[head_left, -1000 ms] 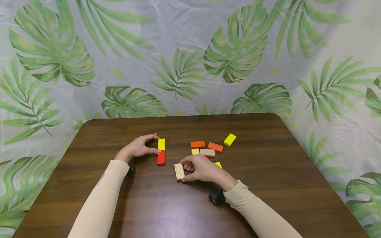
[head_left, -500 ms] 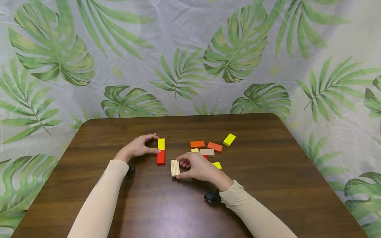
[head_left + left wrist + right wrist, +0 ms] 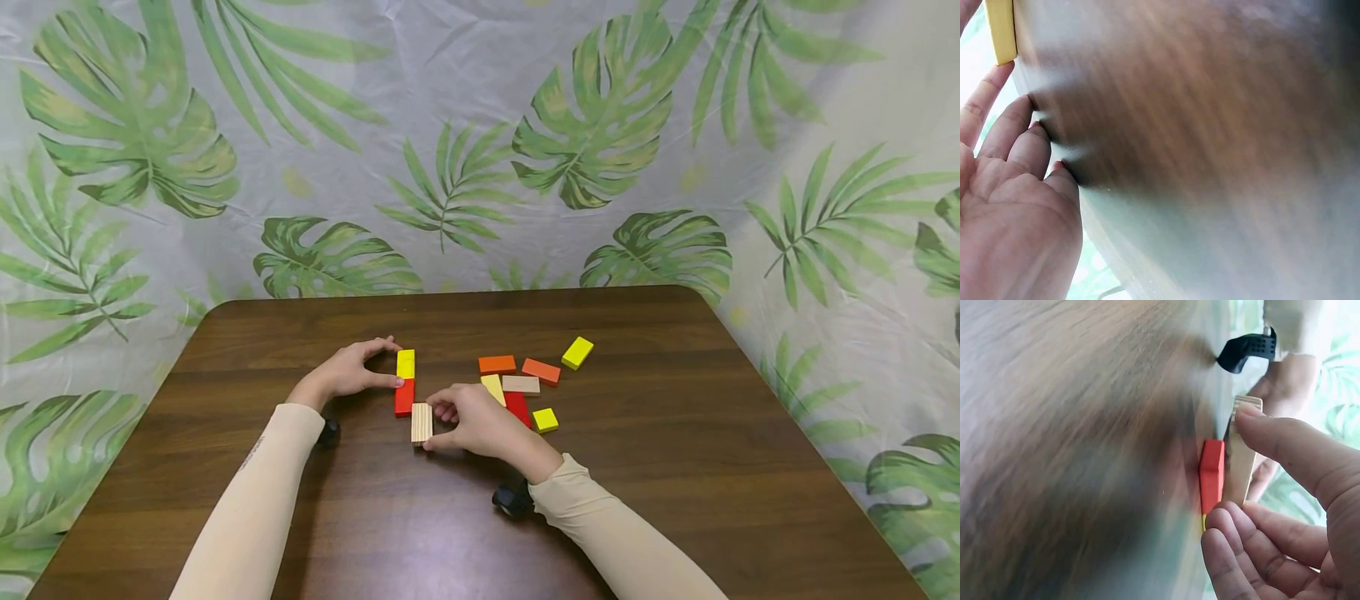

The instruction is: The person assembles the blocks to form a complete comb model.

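Note:
My left hand [image 3: 339, 372] spans the yellow block [image 3: 406, 362], index fingertip at its far end and thumb at its near end. A red block [image 3: 404, 399] lies end to end with it, under the edge of the thumb tip. In the left wrist view, the index fingertip meets the end of the yellow block [image 3: 1002, 34]; the other fingers extend along the table. My right hand [image 3: 480, 421] pinches a plain wood block [image 3: 422, 423] with striped grain by its ends, thumb near and fingers far. This wood block [image 3: 1241, 462] overlaps the red block [image 3: 1212, 475] in the right wrist view.
Right of the hands lie loose blocks: two orange ones [image 3: 497, 364], a pale wood one [image 3: 521, 384], a cream one [image 3: 492, 388], a red one [image 3: 517, 409], a small yellow one [image 3: 545, 419] and a larger yellow one [image 3: 577, 353]. A leaf-print curtain [image 3: 465, 100] hangs behind the table [image 3: 630, 517].
My right hand has carried the wood block leftward, up beside the near end of the red block. More of the loose red and cream blocks shows now. My left hand has stayed put.

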Action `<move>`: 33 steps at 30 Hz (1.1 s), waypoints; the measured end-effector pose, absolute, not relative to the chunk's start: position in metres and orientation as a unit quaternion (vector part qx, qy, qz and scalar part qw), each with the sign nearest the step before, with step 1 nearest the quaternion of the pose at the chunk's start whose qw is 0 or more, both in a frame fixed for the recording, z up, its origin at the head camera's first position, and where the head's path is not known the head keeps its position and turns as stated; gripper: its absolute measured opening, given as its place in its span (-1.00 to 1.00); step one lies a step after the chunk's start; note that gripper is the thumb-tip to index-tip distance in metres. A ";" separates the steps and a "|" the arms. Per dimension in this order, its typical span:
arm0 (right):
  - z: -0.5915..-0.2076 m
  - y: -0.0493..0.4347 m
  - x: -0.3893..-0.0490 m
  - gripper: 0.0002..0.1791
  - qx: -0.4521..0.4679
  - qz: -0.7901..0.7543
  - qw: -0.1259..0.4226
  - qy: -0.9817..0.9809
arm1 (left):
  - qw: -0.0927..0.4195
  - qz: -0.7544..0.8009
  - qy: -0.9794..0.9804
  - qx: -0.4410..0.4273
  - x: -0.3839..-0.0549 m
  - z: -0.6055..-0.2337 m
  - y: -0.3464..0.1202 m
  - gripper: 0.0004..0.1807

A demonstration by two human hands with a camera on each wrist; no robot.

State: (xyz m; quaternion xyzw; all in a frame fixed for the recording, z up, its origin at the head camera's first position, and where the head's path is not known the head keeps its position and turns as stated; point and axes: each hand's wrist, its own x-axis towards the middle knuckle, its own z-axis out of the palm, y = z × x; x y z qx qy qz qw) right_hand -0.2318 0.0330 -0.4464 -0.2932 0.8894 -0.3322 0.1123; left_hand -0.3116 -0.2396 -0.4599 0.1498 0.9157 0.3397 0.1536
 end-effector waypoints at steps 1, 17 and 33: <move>-0.447 0.031 -0.232 -0.38 -0.292 -0.331 0.113 0.890 | 0.154 0.340 0.915 0.150 -0.311 -0.460 -0.239 -0.23; -0.449 0.008 -0.229 -0.38 -0.275 -0.313 0.100 0.904 | 0.153 0.349 0.912 0.150 -0.309 -0.460 -0.239 -0.25; -0.449 0.001 -0.224 -0.41 -0.283 -0.301 0.097 0.906 | 0.154 0.344 0.913 0.153 -0.310 -0.460 -0.240 -0.25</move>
